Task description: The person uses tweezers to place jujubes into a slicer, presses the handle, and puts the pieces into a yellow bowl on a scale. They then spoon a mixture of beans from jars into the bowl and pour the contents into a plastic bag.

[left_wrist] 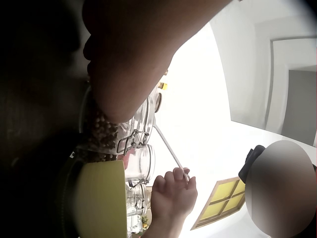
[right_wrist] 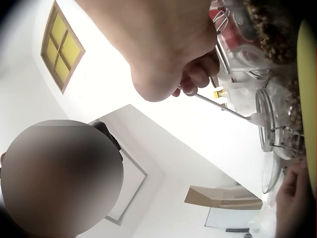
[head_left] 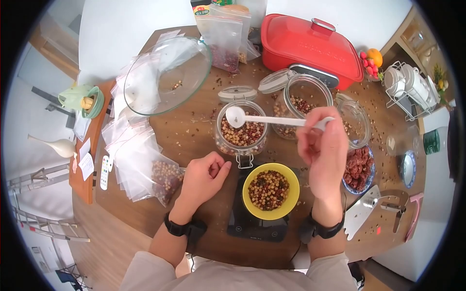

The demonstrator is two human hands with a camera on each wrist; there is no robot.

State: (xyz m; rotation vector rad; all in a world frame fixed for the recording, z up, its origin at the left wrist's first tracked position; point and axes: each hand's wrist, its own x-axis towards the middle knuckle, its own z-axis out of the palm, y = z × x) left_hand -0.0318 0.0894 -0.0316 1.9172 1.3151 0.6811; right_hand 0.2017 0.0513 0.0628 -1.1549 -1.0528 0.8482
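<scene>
Above the open clip-top jar (head_left: 252, 151) at the middle of the worktop (head_left: 189, 131), someone holds a long white spoon (head_left: 276, 120) level, its handle pinched between the thumb and fingers of the right hand (head_left: 324, 155). The spoon's round head is over the jar's mouth, with a few small dark specks on it, and mixed pale, reddish and dark grains fill much of the jar below. The left hand (head_left: 201, 178) is well apart from the right, beside the jar's near left side, its fingers loosely bent and gripping nothing I can see; whether it touches the glass I cannot tell. Just in front of the jar, a yellow bowl (head_left: 294, 196) of similar grains sits on a flat black scale (head_left: 245, 230). To the right are more glass jars and a blue-rimmed plate (head_left: 372, 169) of dark red, wrinkled pieces. Clear plastic bags (head_left: 128, 155) lie spread out on the left, near a large glass dish (head_left: 210, 58), and a red lidded cooker (head_left: 306, 46) stands at the back.
</scene>
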